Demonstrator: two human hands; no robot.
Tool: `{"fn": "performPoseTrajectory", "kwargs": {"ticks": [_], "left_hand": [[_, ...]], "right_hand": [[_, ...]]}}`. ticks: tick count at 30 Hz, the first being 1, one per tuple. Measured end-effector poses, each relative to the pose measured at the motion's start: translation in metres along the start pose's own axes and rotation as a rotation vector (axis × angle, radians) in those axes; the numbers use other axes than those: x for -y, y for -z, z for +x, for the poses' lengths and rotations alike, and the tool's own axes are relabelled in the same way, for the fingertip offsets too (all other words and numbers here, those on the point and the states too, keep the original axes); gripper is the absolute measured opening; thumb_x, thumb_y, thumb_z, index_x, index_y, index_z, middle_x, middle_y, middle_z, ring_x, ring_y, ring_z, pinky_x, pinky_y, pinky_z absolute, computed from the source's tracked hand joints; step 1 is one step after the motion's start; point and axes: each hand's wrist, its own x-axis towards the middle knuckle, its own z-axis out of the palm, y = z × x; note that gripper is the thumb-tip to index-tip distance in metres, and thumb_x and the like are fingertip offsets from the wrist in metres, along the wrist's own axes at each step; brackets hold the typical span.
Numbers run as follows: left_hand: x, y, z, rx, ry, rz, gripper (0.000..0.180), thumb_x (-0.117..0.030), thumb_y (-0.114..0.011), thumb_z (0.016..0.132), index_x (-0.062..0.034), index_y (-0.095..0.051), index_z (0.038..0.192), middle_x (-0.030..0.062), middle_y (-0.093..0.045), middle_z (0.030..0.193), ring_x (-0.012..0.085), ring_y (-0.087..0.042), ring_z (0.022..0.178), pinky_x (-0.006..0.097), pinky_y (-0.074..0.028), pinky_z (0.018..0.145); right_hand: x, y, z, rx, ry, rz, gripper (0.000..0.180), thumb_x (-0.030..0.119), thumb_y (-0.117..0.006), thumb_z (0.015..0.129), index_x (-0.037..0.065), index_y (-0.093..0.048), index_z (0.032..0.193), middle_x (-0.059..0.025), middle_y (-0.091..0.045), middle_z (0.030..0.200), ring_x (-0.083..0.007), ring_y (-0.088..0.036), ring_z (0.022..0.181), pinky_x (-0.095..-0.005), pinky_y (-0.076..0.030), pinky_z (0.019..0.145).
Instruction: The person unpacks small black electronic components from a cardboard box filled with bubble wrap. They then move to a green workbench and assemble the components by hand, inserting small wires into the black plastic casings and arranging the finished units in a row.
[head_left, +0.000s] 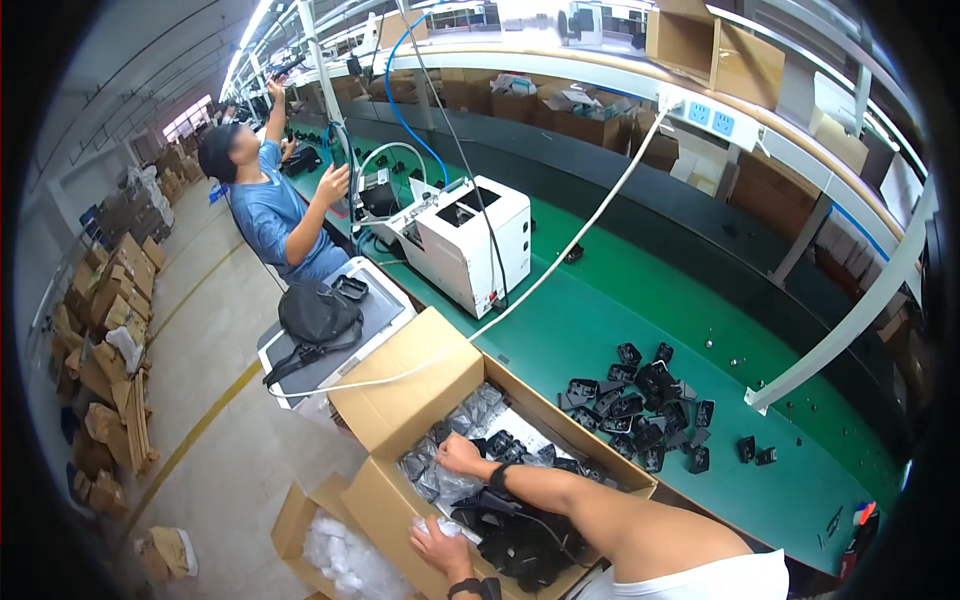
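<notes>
Your right hand (460, 455) is inside the cardboard box (387, 508), just over the clear plastic bags (468, 412) at its left side. Its fingers look curled in narrow, but you hide the fingertips, so I cannot tell whether they pinch a bag. Your left hand (438, 547) is at the near left edge of the box, fingers bent over some crumpled plastic; whether it grips that is also unclear.

The bags lie along the left and far part of the box, beside loose black plastic parts (503, 444). If a bag is open or tears under your pull, parts could spill among the rest. The black bundle (530, 550) lies beneath your right forearm; its strands could catch on your wristband (500, 476) as you lift.

Watch the white cable (590, 222) too: it slants down across the far flap, so a knock to the flap could tug it. The carton of white plastic (345, 558) sits close by on your left, where a dropped bag would be easy to lose. On the green desk (560, 345), the heap of black parts (650, 400) lies loose and could scatter if your right arm swings wide.
</notes>
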Motion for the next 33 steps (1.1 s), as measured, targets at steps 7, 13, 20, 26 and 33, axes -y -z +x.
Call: {"fn": "performPoseTrajectory", "kwargs": {"ticks": [7,13,20,26,33], "left_hand": [[0.005,0.001,-0.007,0.0,0.069,-0.035,0.044,-0.009,-0.069,0.061,-0.0098,-0.059,0.104,0.0269,-0.052,0.108,0.0464,-0.05,0.101,0.051,-0.043,0.091],[0.01,-0.005,-0.01,0.009,0.049,-0.01,0.038,-0.012,-0.069,0.062,-0.0107,-0.059,0.099,0.024,-0.051,0.099,0.0447,-0.051,0.093,0.052,-0.044,0.083],[0.008,0.011,-0.002,-0.05,0.07,-0.016,0.035,-0.021,-0.074,0.067,-0.0119,-0.059,0.097,0.0229,-0.05,0.096,0.0444,-0.051,0.09,0.052,-0.044,0.078],[0.001,0.003,-0.001,0.025,0.089,-0.054,0.038,-0.017,-0.074,0.065,-0.0121,-0.06,0.101,0.0262,-0.051,0.103,0.0469,-0.05,0.098,0.053,-0.044,0.086],[0.0,0.0,-0.005,0.051,0.041,-0.077,0.049,-0.015,-0.075,0.064,-0.0161,-0.063,0.111,0.0214,-0.055,0.117,0.0446,-0.05,0.112,0.053,-0.045,0.094]], "right_hand": [[0.003,0.057,-0.027,0.53,0.147,-0.036,0.035,0.036,-0.069,0.074,0.002,-0.068,0.077,-0.0179,-0.066,0.069,-0.0311,-0.063,0.065,-0.0428,-0.05,0.065],[0.049,-0.003,-0.015,0.368,0.141,-0.369,0.039,0.039,-0.066,0.078,0.002,-0.072,0.088,-0.0235,-0.07,0.08,-0.0382,-0.071,0.081,-0.0473,-0.057,0.071],[0.072,-0.071,-0.021,0.298,-0.329,-0.184,0.05,0.046,-0.065,0.076,0.001,-0.075,0.095,-0.0264,-0.07,0.096,-0.0376,-0.071,0.091,-0.046,-0.057,0.079],[0.052,-0.06,0.005,0.222,-0.453,-0.116,0.061,0.055,-0.072,0.071,-0.002,-0.074,0.091,-0.0235,-0.071,0.095,-0.0379,-0.071,0.091,-0.0464,-0.057,0.079],[0.006,-0.077,-0.009,0.457,0.055,-0.384,0.036,0.034,-0.071,0.073,0.001,-0.074,0.087,-0.0242,-0.071,0.087,-0.0384,-0.071,0.083,-0.0494,-0.056,0.077]]}}
